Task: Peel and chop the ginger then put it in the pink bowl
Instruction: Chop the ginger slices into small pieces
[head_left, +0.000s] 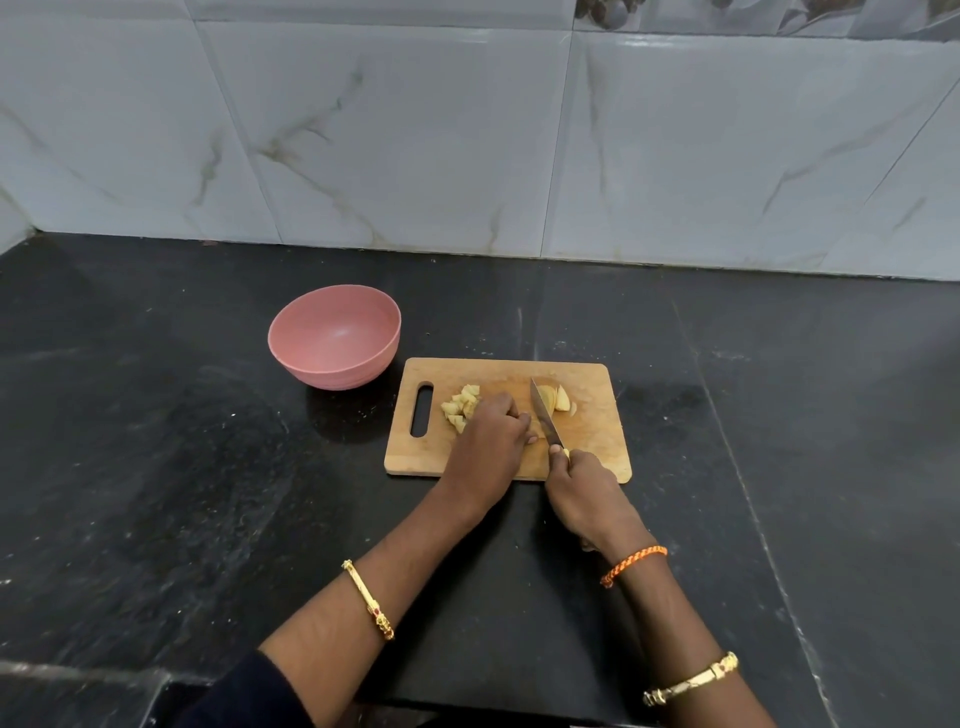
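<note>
Ginger lies in two lots on the wooden chopping board (592, 431): a heap of small chopped pieces (460, 408) near the board's handle slot, and a few pale slices (558, 399) toward the middle of its far edge. Between them stands the knife (544, 415), its blade running from near the far edge back toward the near edge, just beside the slices. The right hand (589, 491) grips the knife's handle at the board's near edge, fingers wrapped tight round it. The left hand (493, 434) rests knuckles-up on the board just beside the chopped heap, fingers curled under; whether they pin a piece of ginger beneath them I cannot tell. The pink bowl (335, 338) sits on the black counter (156, 441) just off the board's far left corner, close but not touching, with nothing visible inside. Gold bangles show on both forearms and an orange thread circles the right wrist. Marbled grey tiles (415, 145) rise behind the counter's far edge.
</note>
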